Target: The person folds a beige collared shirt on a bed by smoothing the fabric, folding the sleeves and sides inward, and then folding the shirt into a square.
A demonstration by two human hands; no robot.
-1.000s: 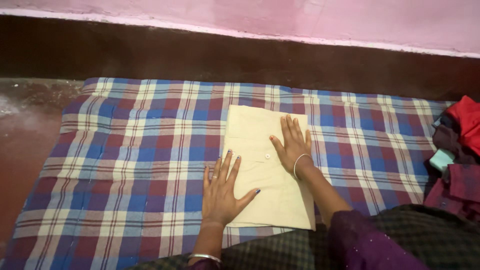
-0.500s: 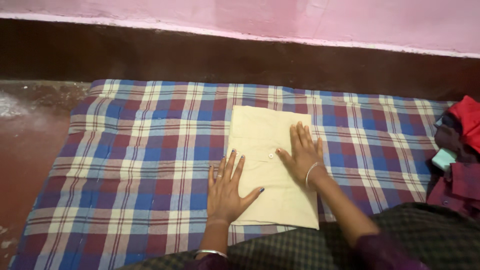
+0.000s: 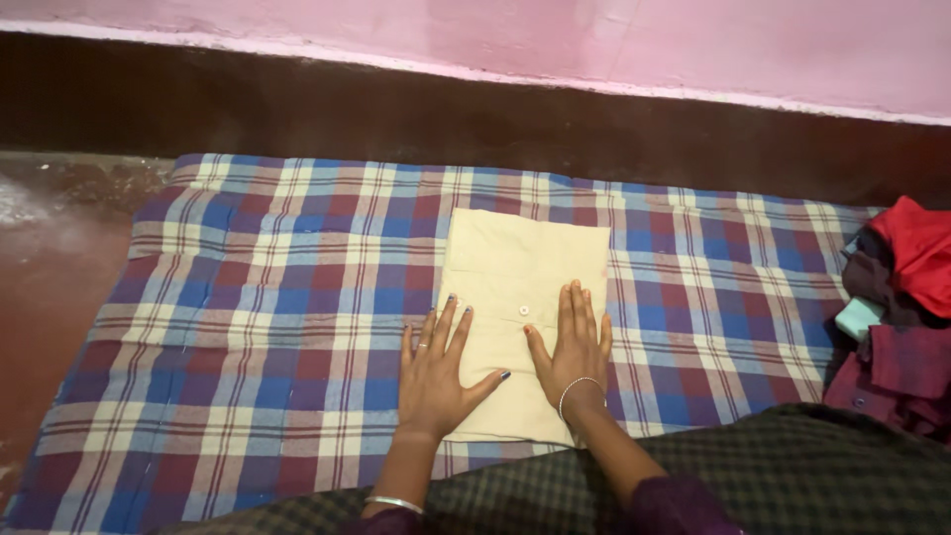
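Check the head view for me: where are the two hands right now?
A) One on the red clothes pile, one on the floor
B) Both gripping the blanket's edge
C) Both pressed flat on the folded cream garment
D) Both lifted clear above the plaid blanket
C: the left hand and the right hand both lie palm-down, fingers spread, on the near half of the folded cream garment, which rests on the plaid blanket.

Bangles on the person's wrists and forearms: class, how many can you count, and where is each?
2. One thin bangle circles the right wrist, just behind the right hand on the cream folded garment. One silver bangle sits lower on the left forearm. Sleeves may hide others.
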